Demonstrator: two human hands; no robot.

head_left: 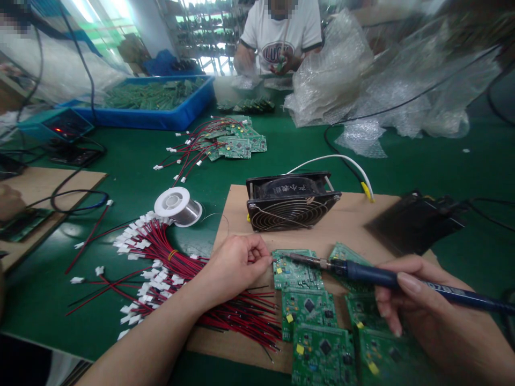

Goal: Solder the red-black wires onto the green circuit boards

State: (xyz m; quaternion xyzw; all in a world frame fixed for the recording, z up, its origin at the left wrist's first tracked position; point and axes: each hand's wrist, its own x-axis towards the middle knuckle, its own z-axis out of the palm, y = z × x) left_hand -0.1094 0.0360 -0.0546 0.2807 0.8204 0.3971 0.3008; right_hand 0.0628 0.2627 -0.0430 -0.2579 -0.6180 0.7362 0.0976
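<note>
My right hand grips a blue soldering iron, its tip pointing left over the upper left part of a green circuit board. At that board's left edge, the fingers of my left hand are pinched together; what they hold is too small to make out. More circuit boards lie in two columns below and beside it, partly under my right hand. Under my left forearm spreads a bundle of red and black wires with white connectors. A spool of solder wire stands just behind the bundle.
A black fan stands on the cardboard sheet, with a blurred black object to its right. Farther back are wired boards, a blue tray of boards, bubble wrap and a co-worker. Another person's hand shows at left.
</note>
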